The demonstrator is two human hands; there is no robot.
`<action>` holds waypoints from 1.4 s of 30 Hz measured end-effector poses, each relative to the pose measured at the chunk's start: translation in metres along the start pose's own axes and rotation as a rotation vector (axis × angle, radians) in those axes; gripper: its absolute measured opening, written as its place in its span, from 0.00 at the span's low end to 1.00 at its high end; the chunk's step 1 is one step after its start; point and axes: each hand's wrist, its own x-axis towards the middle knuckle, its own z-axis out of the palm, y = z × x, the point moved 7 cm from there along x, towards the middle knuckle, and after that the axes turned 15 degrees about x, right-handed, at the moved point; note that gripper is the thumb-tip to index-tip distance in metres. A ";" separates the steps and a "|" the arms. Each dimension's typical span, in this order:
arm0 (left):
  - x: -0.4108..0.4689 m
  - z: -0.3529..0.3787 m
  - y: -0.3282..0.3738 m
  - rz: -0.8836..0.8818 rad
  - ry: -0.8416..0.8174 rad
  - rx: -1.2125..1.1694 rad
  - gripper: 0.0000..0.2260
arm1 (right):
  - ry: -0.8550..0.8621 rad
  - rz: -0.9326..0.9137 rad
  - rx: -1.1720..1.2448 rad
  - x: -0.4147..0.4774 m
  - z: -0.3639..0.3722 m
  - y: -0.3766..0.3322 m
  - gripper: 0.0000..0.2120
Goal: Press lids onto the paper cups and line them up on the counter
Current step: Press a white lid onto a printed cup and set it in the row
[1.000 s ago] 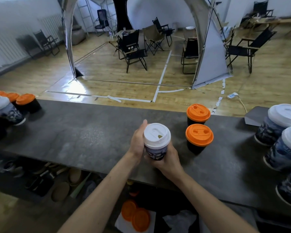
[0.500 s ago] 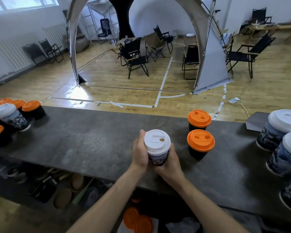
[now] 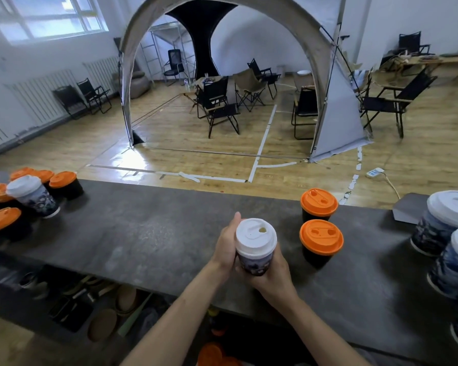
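Basically, little had changed over the last second. Both hands kept the same hold on the dark blue printed paper cup (image 3: 254,262), and only the view had tipped up, so everything sat lower in frame.

The left hand (image 3: 226,244) gripped the cup's left side, with the fingers curled behind it and the thumb upright beside the rim of the round white plastic lid (image 3: 256,237). The right hand (image 3: 274,276) wrapped the lower wall from the right and underneath. Neither hand was free or spread wide.

The lid looked level and seated all round, with its sip hole on the far side. Pressing was likely done, or in its last squeeze.

The cup was between the two hands, towards the front edge of the dark grey stone-look surface (image 3: 143,233). The right hand hid its base, so I could not tell whether it rested on the surface or hung just above it.

Near the right hand, on its right, stood the nearer orange-lidded black paper cup (image 3: 321,237), with the farther orange-lidded black paper cup (image 3: 319,202) behind it. The gap from the held cup to that pair had stayed about the same, so placing had not begun. The likely next step was to set this cup down in line with them.

Well left of the left hand was a cluster of lidded cups (image 3: 32,194). Well right of the right hand were large white-lidded cups (image 3: 450,210).
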 end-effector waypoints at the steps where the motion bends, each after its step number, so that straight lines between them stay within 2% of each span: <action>1: 0.000 0.000 0.004 0.000 -0.044 0.017 0.27 | -0.009 -0.001 -0.006 0.000 0.000 0.000 0.40; 5: -0.002 -0.005 0.000 0.041 0.102 -0.024 0.21 | 0.001 0.003 0.005 -0.001 0.001 -0.004 0.41; 7: -0.008 -0.002 0.004 0.092 0.121 -0.002 0.21 | 0.012 -0.014 -0.009 -0.001 0.001 -0.007 0.39; 12: 0.001 -0.001 0.009 0.033 -0.032 -0.038 0.22 | -0.006 -0.020 -0.033 -0.001 -0.002 -0.007 0.37; 15: -0.001 -0.003 0.007 0.048 0.052 -0.079 0.23 | -0.017 -0.024 -0.020 -0.001 0.001 -0.007 0.40; 18: -0.005 0.001 0.005 0.094 0.137 -0.022 0.21 | -0.004 -0.027 0.007 -0.001 0.002 -0.007 0.41; 21: 0.003 0.002 -0.003 0.037 0.070 -0.072 0.19 | 0.004 -0.056 0.007 0.000 0.001 -0.009 0.41; 23: 0.007 0.003 -0.005 0.004 0.012 -0.070 0.21 | -0.002 -0.057 -0.006 0.000 0.001 -0.009 0.42; 26: 0.004 0.000 -0.003 0.047 0.085 -0.100 0.25 | -0.008 -0.060 -0.005 0.000 0.002 -0.009 0.42; 29: 0.000 0.000 -0.001 0.087 0.144 -0.042 0.21 | 0.004 -0.049 0.010 -0.001 0.002 -0.008 0.40; 31: 0.006 0.001 -0.001 0.063 0.081 -0.057 0.19 | 0.019 -0.049 0.010 0.000 0.001 -0.008 0.37; 33: 0.008 0.004 0.000 0.012 -0.051 -0.057 0.22 | 0.029 -0.049 0.000 -0.001 0.000 -0.007 0.35; 36: 0.013 0.002 -0.007 -0.037 -0.031 -0.089 0.23 | 0.023 -0.050 -0.005 -0.001 0.002 -0.008 0.38; 40: 0.011 0.000 -0.004 -0.008 0.038 -0.080 0.22 | 0.013 -0.041 0.014 -0.001 0.002 -0.006 0.38; 42: 0.015 0.001 -0.001 -0.006 -0.042 -0.045 0.23 | 0.016 -0.053 0.003 0.000 0.001 -0.006 0.37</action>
